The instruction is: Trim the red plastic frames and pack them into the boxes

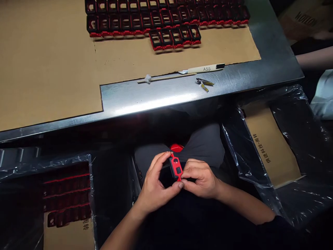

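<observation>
Above my lap I hold a small red and black plastic housing (176,167), its red side with a round hole and a square black part facing up. My left hand (157,182) grips it between the thumb at its lower end and the fingers at its upper end. The thumb and index finger of my right hand (199,176) pinch its lower right end, near a small red tab. A patch of red (176,148) shows just beyond the housing, over my trousers; what it belongs to I cannot make out.
Rows of red and black housings (140,21) stand on cardboard (52,62) on the metal table (145,95). Near its edge lie a craft knife (206,68), a stick (166,78) and small nippers (204,83). Plastic-lined bins (270,146) flank me. A person's arm (316,57) shows right.
</observation>
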`<state>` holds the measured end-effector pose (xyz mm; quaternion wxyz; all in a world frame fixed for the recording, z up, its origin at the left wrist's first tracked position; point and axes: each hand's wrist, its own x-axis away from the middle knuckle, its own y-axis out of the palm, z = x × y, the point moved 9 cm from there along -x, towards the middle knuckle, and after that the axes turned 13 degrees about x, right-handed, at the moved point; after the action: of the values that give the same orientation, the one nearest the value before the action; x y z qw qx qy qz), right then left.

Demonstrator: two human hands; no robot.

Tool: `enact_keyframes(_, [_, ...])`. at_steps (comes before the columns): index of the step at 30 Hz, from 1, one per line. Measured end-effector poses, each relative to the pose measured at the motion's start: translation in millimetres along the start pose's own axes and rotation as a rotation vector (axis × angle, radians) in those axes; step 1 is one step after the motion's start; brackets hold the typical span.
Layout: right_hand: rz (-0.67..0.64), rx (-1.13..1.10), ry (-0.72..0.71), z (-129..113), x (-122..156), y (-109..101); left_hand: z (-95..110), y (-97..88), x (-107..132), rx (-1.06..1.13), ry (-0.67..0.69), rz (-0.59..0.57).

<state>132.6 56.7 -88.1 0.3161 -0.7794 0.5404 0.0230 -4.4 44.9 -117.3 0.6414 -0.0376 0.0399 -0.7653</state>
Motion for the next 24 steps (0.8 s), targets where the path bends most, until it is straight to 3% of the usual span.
enact_keyframes(10, [-0.018,0.107,-0.026,-4,0,3,9,5.8,1,0.012,0.120,-0.070])
enact_keyframes(19, [-0.039,0.170,-0.010,-2,4,4,-10,10.1,5,0.165,0.045,-0.088])
enact_keyframes(24, [-0.110,0.042,0.089,7,4,9,0,10.3,6,0.052,0.127,-0.075])
